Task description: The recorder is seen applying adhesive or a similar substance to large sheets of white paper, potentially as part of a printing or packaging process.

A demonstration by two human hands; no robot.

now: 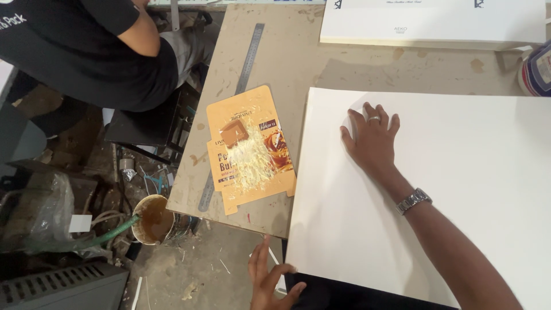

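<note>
Left hand [270, 278], fingers spread, grips the near corner of a big white board [436, 189] overhanging the table [275, 57]; right hand [372, 138] presses flat on top. Glue-smeared carton [251, 149] just beside could smudge the board's edge if it slides.

Even, bright indoor light washes out the white sheet [459, 172], with soft shadows, dim floor and mild blur.

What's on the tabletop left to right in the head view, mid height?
Steel ruler → flattened orange carton smeared with glue → big white sheet with the right hand flat on it; the left hand is at the sheet's near corner.
</note>
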